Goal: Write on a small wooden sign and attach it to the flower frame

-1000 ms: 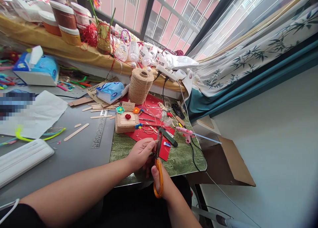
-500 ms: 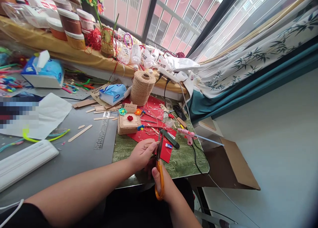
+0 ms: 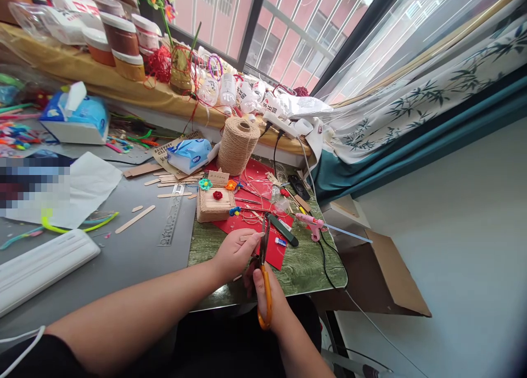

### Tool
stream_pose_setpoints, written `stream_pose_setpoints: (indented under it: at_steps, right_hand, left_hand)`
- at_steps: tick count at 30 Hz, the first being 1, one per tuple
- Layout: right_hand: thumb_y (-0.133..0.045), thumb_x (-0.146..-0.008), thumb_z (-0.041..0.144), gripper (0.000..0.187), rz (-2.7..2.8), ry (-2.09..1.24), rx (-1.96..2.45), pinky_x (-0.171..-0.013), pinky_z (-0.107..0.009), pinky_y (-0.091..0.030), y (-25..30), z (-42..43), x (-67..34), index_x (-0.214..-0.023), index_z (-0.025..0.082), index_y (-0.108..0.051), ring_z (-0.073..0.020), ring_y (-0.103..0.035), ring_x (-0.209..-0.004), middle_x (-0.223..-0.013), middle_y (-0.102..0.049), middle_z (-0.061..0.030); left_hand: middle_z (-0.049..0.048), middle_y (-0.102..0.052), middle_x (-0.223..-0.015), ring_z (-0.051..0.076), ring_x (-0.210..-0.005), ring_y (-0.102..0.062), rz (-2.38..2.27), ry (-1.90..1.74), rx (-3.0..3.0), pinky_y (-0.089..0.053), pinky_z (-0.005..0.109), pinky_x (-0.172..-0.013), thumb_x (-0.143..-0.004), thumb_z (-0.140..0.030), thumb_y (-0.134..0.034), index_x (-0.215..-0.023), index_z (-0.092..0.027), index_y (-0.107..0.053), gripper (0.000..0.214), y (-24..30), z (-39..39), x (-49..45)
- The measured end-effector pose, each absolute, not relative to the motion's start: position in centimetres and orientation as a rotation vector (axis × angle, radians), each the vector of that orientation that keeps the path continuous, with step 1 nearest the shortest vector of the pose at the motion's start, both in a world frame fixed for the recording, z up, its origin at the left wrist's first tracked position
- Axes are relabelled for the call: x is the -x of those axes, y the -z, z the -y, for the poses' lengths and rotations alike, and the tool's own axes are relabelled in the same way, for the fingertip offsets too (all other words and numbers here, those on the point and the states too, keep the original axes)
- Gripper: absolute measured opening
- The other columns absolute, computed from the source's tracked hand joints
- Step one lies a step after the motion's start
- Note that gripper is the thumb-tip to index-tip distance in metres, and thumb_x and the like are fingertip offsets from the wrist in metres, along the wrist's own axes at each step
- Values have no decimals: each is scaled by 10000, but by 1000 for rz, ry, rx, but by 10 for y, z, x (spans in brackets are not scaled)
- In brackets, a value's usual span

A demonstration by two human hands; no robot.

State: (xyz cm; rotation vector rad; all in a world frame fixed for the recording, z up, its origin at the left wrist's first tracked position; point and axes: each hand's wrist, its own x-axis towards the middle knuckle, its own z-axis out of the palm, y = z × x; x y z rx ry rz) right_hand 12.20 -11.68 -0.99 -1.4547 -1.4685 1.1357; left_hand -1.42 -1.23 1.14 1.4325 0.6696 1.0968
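Note:
My left hand (image 3: pixel 235 253) pinches a short wooden craft stick (image 3: pixel 247 237), with its right end at the scissor blades. In my right hand (image 3: pixel 269 295) is a pair of scissors with orange handles (image 3: pixel 265 298), blades pointing away from me and slightly parted at the tips. Part of my right fingers is hidden behind the handles and in shadow. Just beyond my hands sits a twine-wrapped box (image 3: pixel 214 205) with small coloured flowers on and around its top. A dark green utility knife (image 3: pixel 283 230) lies beside the scissor tips on a red sheet (image 3: pixel 275 260).
A pink glue gun (image 3: pixel 310 224) with a long stick and black cord lies at the right. Behind the box stand a twine spool (image 3: pixel 237 146) and a tissue pack (image 3: pixel 189 155). Craft sticks (image 3: pixel 135 219), a clear ruler (image 3: pixel 169 224) and a white long device (image 3: pixel 49 268) lie leftward.
The view has shifted slightly. My hands stay almost in place, the stick still between the blades. A small pale piece now shows below my left hand, near the table edge.

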Motion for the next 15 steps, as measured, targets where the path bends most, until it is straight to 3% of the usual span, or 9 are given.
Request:
stream_pose_setpoints:
  at_steps: [6,12,15]
  right_hand:
    - [-445,-1050,603,404,1409,-1119,1470,-525,-295,-451,7,115,-117,-1104,221,-565,-172,-507,-590,-736,-541,-10]
    - [-506,-972,714,486,1235,-1200,1500,-378,-247,-363,14,112,-114,-977,228,-535,-126,-412,-439,-612,-477,41]
    - [-508,-979,704,472,1228,-1253,1436,-390,-234,-376,18,112,-117,-952,233,-511,-118,-424,-456,-640,-485,37]
  left_hand:
    - [-26,-477,-620,125,-621,-466,-670,-1103,-1432,-380,276,-655,-1050,-432,-427,-625,-196,-466,488,-11,12,14]
    - [-22,-491,-629,127,-636,-484,-648,-1095,-1424,-401,276,-689,-1051,-427,-430,-629,-192,-482,487,-8,12,12]
    - [-18,-506,-639,126,-644,-494,-629,-1087,-1414,-412,272,-693,-1051,-430,-432,-629,-188,-502,492,-7,13,11]
